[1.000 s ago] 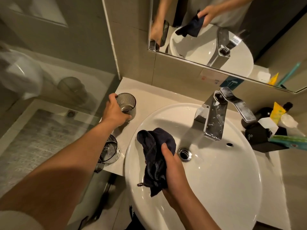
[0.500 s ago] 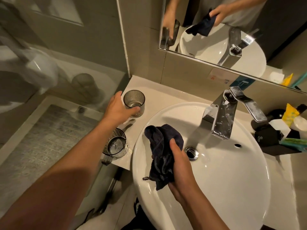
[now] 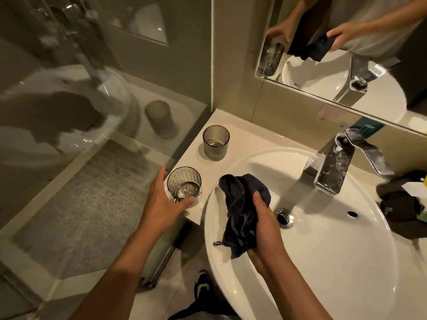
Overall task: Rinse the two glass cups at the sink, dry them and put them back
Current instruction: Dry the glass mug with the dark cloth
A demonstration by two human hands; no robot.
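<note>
Beige counter (image 3: 233,137) runs along the tiled wall, with the white sink (image 3: 323,262) set into it, and everything else I place from that sink. Both cups stand upright on the counter strip left of the sink. The far cup (image 3: 216,142) sits nearer the wall, well clear of my hands. The near cup (image 3: 184,183) stands just beside the sink rim, at the counter's front edge. My left hand (image 3: 161,204) reaches to it with fingers spread: the thumb lies along the cup's front, at its base, and the fingers stretch up its left side, though I cannot tell whether they touch the glass. My right hand (image 3: 261,225) is over the left part of the sink, fingers curled round a dark cloth (image 3: 242,209) that bunches above my fist and hangs below it. The drain (image 3: 283,217) lies just right of that hand. The chrome tap (image 3: 332,169) rises at the back of the sink, below the mirror (image 3: 346,54). A glass shower screen (image 3: 80,112) stands to the left of the counter.
</note>
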